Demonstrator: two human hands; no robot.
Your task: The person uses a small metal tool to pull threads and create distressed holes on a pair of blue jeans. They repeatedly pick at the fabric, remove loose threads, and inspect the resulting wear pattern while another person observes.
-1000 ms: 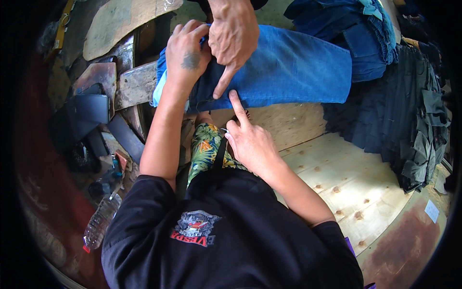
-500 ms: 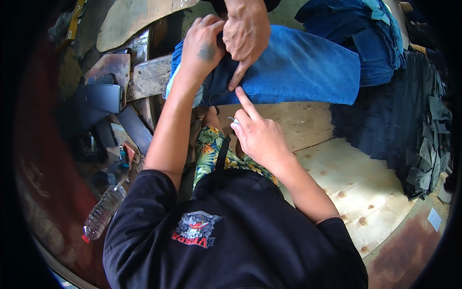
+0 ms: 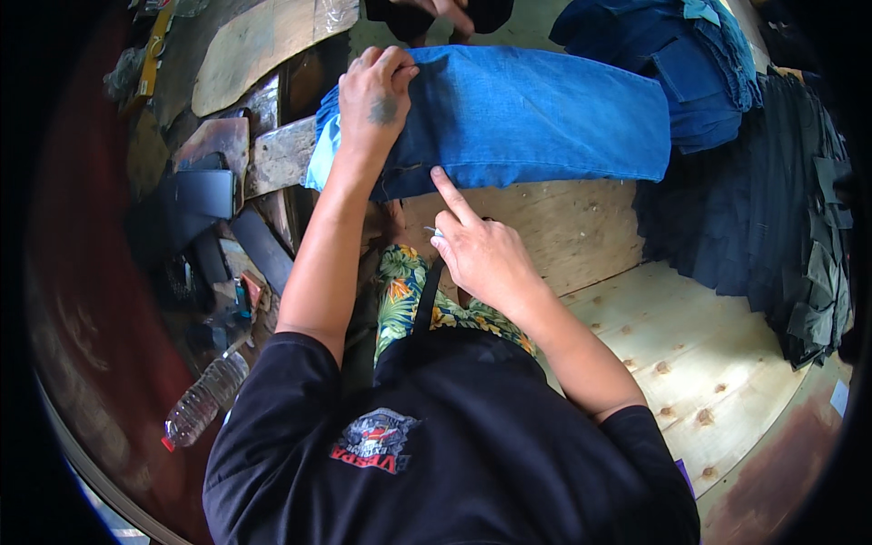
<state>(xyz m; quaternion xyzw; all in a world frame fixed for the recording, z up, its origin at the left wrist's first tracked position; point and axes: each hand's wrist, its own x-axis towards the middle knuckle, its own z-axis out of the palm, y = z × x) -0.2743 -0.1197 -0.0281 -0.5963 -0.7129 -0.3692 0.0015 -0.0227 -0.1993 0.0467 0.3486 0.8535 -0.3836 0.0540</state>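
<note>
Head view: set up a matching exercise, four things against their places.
Things:
1. left hand
2. right hand
3. plastic bottle
4. dark garments

Places:
A. lying at the lower left on the floor
B. forefinger at the near edge of the blue denim piece
C. piled at the right of the wooden table
D. flat on the denim's left end

Pairs: 1-D, 2-B, 3-A, 4-C

Blue denim cloth matt, woven; plywood table pale, rough-grained; plastic bottle clear, glossy.
</note>
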